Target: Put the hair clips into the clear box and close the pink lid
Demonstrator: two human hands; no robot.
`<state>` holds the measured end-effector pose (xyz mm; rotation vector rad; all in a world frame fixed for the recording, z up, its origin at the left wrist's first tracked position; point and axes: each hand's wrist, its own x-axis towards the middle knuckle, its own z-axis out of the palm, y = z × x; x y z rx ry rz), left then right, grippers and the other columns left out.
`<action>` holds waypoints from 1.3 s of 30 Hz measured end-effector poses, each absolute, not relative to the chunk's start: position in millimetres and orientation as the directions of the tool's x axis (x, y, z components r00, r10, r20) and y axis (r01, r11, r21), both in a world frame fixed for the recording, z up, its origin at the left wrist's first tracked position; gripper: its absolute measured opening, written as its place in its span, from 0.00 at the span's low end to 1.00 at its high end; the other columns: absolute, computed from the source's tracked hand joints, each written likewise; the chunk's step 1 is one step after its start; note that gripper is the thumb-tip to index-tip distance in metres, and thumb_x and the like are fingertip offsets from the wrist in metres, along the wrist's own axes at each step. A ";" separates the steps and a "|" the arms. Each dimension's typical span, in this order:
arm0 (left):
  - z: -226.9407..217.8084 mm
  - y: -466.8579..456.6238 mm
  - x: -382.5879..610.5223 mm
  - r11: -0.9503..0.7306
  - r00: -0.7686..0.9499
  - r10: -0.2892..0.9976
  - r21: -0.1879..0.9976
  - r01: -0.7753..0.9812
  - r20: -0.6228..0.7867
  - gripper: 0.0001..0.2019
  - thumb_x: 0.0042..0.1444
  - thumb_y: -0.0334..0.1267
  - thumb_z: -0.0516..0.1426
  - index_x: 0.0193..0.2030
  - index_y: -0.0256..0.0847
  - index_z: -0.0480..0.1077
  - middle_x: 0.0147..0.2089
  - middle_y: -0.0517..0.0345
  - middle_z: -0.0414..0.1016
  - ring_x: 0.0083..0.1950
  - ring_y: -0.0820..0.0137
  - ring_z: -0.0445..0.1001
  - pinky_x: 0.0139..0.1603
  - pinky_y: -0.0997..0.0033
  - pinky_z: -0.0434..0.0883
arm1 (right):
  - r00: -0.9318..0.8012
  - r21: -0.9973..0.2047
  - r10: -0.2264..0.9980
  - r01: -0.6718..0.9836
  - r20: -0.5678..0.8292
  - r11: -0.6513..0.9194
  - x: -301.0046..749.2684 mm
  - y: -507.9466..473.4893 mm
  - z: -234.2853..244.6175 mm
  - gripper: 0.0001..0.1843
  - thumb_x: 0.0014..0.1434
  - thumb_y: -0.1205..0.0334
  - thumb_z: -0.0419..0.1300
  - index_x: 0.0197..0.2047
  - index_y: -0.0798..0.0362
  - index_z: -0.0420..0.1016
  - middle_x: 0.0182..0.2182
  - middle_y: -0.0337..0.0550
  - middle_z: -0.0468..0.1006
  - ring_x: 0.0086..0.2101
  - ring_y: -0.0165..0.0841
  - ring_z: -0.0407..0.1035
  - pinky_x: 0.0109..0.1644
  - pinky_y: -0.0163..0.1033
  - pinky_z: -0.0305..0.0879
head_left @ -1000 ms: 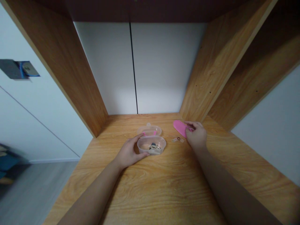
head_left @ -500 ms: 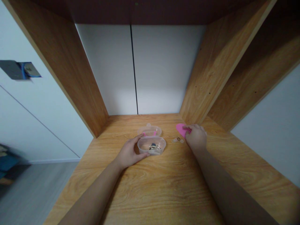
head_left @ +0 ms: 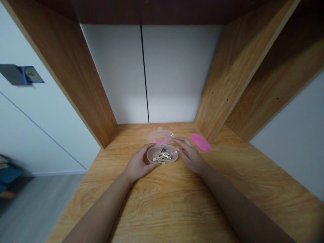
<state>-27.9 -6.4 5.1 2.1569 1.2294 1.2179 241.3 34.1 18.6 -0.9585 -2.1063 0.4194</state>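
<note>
A clear plastic box [head_left: 150, 158] with rounded ends stands on the wooden surface, holding several metallic hair clips [head_left: 164, 156] and something dark. Its clear lid [head_left: 150, 136] is folded back behind it, with a pink handle [head_left: 160, 140] showing. My left hand [head_left: 138, 163] grips the box's left side between thumb and fingers. My right hand [head_left: 191, 155] is at the right end of the box and lid, fingers apart, fingertips at their edges. Beyond it lies a flat pink oval piece [head_left: 200, 142], untouched. The spot where small rings lay is covered by my right hand.
The wooden surface [head_left: 162, 202] sits between a left side panel [head_left: 86, 87] and a right upright panel [head_left: 222, 81]. A white back wall [head_left: 172, 77] closes it behind, and a dark shelf [head_left: 152, 11] hangs overhead.
My right hand has let go of the pink oval piece and moved left to the box. The box has tipped slightly, its contents showing more. My left hand stays on it.
</note>
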 end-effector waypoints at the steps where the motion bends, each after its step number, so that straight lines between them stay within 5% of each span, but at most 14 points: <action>1: 6.0 -6.8 -27.3 -0.551 0.244 0.830 0.667 0.502 0.501 0.33 0.51 0.43 0.69 0.62 0.44 0.64 0.60 0.46 0.74 0.59 0.56 0.75 0.62 0.52 0.72 | -0.438 -0.579 0.750 0.477 0.496 0.662 240.2 33.4 17.6 0.25 0.69 0.59 0.52 0.68 0.41 0.62 0.60 0.47 0.69 0.60 0.42 0.65 0.62 0.52 0.66; 5: 8.2 -8.0 -25.0 -0.547 0.247 0.832 0.666 0.507 0.496 0.30 0.54 0.43 0.67 0.62 0.46 0.64 0.60 0.48 0.75 0.59 0.58 0.76 0.61 0.54 0.73 | -0.472 -0.637 0.759 0.427 0.449 0.642 241.7 34.0 14.1 0.28 0.69 0.58 0.53 0.71 0.42 0.57 0.66 0.47 0.64 0.63 0.43 0.63 0.63 0.53 0.67; 10: 6.1 -7.9 -23.4 -0.553 0.266 0.829 0.651 0.520 0.492 0.30 0.55 0.43 0.66 0.63 0.46 0.64 0.60 0.48 0.74 0.59 0.57 0.76 0.61 0.53 0.73 | -0.470 -0.725 0.790 0.370 0.394 0.581 243.2 34.5 11.2 0.29 0.69 0.56 0.53 0.71 0.43 0.56 0.60 0.47 0.73 0.56 0.40 0.72 0.59 0.50 0.71; 18: 7.8 -10.9 -21.0 -0.593 0.285 0.805 0.717 0.368 0.520 0.34 0.55 0.41 0.66 0.67 0.45 0.60 0.64 0.43 0.69 0.62 0.55 0.72 0.62 0.51 0.71 | -0.436 -0.733 0.811 0.385 0.391 0.560 245.0 36.4 10.5 0.28 0.68 0.57 0.55 0.69 0.46 0.60 0.57 0.50 0.76 0.55 0.41 0.73 0.56 0.48 0.74; 24: 4.4 -11.1 -23.7 -0.561 0.267 0.826 0.766 0.313 0.496 0.27 0.64 0.41 0.58 0.69 0.47 0.60 0.66 0.45 0.67 0.64 0.56 0.70 0.63 0.52 0.70 | -0.421 -0.711 0.804 0.398 0.420 0.579 246.1 38.9 9.6 0.26 0.67 0.59 0.55 0.68 0.46 0.61 0.56 0.50 0.77 0.53 0.40 0.75 0.53 0.47 0.75; 30: -2.9 -9.3 -23.2 -0.535 0.240 0.842 0.803 0.264 0.483 0.35 0.61 0.38 0.61 0.72 0.46 0.52 0.66 0.42 0.66 0.65 0.57 0.69 0.61 0.54 0.72 | -0.328 -0.681 0.812 0.442 0.483 0.584 243.6 36.0 14.9 0.18 0.67 0.58 0.56 0.59 0.48 0.69 0.48 0.49 0.80 0.43 0.37 0.77 0.47 0.44 0.76; 34: -3.0 -10.1 -21.4 -0.546 0.246 0.835 0.793 0.269 0.492 0.40 0.57 0.35 0.64 0.72 0.46 0.49 0.65 0.42 0.66 0.63 0.57 0.70 0.64 0.52 0.69 | -0.287 -0.624 0.756 0.434 0.588 0.650 243.7 34.9 19.5 0.10 0.67 0.59 0.57 0.49 0.49 0.74 0.49 0.48 0.78 0.45 0.37 0.75 0.47 0.43 0.74; 39: -7.7 -7.4 -20.9 -0.562 0.213 0.825 0.801 0.205 0.524 0.54 0.53 0.36 0.67 0.75 0.51 0.34 0.71 0.40 0.55 0.64 0.57 0.70 0.66 0.49 0.68 | -0.214 -0.609 0.730 0.429 0.649 0.668 246.2 36.4 19.0 0.05 0.65 0.60 0.59 0.41 0.49 0.76 0.43 0.47 0.80 0.43 0.37 0.75 0.44 0.43 0.74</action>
